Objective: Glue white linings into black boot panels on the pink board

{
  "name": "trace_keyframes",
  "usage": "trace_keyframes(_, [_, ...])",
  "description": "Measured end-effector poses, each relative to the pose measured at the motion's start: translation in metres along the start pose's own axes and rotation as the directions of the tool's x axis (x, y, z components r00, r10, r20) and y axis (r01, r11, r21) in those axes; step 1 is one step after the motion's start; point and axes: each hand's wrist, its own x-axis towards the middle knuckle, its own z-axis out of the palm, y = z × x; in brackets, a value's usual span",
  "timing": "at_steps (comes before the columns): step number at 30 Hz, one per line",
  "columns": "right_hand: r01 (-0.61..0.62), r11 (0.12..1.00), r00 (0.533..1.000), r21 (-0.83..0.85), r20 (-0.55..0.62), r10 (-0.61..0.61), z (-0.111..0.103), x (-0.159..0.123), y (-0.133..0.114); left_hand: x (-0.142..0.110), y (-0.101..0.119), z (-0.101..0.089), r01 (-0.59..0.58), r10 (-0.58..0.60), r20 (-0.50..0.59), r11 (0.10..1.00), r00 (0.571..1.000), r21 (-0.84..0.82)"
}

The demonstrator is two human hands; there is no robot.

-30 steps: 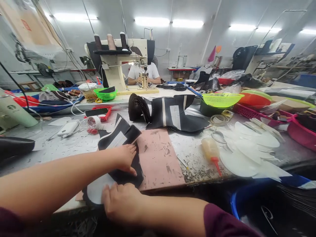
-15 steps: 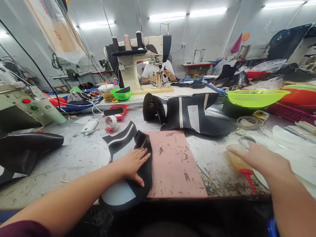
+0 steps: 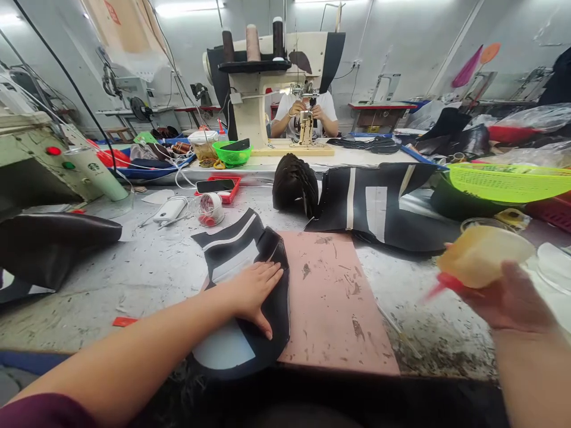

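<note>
My left hand [image 3: 256,291] lies flat, fingers spread, on a black boot upper piece [image 3: 279,309] with white backing patches. That piece rests partly on a pink mat [image 3: 330,303] at the table's front edge. To the right, my right hand [image 3: 513,300] is wrapped round a squeeze bottle [image 3: 484,255] of yellowish contents. The bottle is held tilted above the table, its red nozzle [image 3: 441,285] pointing down and left, blurred by motion. Beyond the mat lie another black boot upper [image 3: 388,208] with white strips and a dark stack of folded pieces [image 3: 294,187].
A dark leather piece [image 3: 57,244] lies at the left. Behind are a white tape roll [image 3: 210,208], a red tray [image 3: 229,193] with a phone, and a green bowl [image 3: 232,154]. A person works at a sewing machine [image 3: 254,89]. A yellow-green basket [image 3: 508,181] stands at right.
My right hand has taken hold of the squeeze bottle and lifted it off the table, its nozzle swinging toward the left. My left hand stays on the boot upper piece. The view has shifted slightly.
</note>
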Motion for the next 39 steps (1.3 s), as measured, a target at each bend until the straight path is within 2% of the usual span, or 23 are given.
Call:
trace_keyframes(1, [-0.068, 0.995, 0.998, 0.078, -0.001, 0.069, 0.024, -0.006, 0.001, 0.000, 0.000, 0.000, 0.001, -0.001, 0.000, 1.000, 1.000, 0.000])
trace_keyframes(3, [-0.172, 0.974, 0.982, 0.147, 0.098, 0.158, 0.072, -0.012, 0.010, 0.000, -0.001, 0.002, 0.001, -0.001, -0.002, 1.000, 1.000, -0.008])
trace_keyframes(6, [-0.203, 0.973, 0.959, 0.109, 0.225, 0.175, 0.134, -0.010, 0.033, 0.000, -0.004, 0.009, -0.016, 0.015, -0.037, 0.999, 0.999, -0.035])
trace_keyframes(9, [-0.180, 0.984, 0.939, -0.008, 0.297, 0.174, 0.177, -0.002, 0.053, 0.000, -0.009, 0.019, -0.039, 0.034, -0.095, 0.998, 0.995, -0.054])
trace_keyframes(12, [-0.172, 0.982, 0.928, -0.078, 0.321, 0.188, 0.201, 0.005, 0.064, 0.001, -0.012, 0.025, -0.058, 0.049, -0.128, 0.996, 0.991, -0.069])
trace_keyframes(17, [-0.137, 0.982, 0.935, -0.132, 0.311, 0.173, 0.214, 0.011, 0.075, 0.002, -0.012, 0.028, -0.069, 0.056, -0.143, 0.994, 0.988, -0.089])
trace_keyframes(25, [-0.116, 0.973, 0.907, -0.199, 0.378, 0.185, 0.208, 0.016, 0.076, 0.002, -0.012, 0.031, -0.080, 0.060, -0.160, 0.990, 0.985, -0.119])
trace_keyframes(27, [-0.079, 0.972, 0.925, -0.220, 0.348, 0.153, 0.210, 0.014, 0.074, 0.001, -0.012, 0.031, -0.085, 0.064, -0.164, 0.988, 0.984, -0.128])
trace_keyframes(32, [-0.056, 0.974, 0.980, -0.218, 0.177, 0.096, 0.220, 0.012, 0.074, 0.002, -0.013, 0.032, -0.088, 0.065, -0.167, 0.987, 0.984, -0.133])
trace_keyframes(39, [-0.044, 0.972, 0.986, -0.231, 0.149, 0.079, 0.226, 0.011, 0.073, 0.002, -0.013, 0.032, -0.080, 0.060, -0.163, 0.989, 0.985, -0.124])
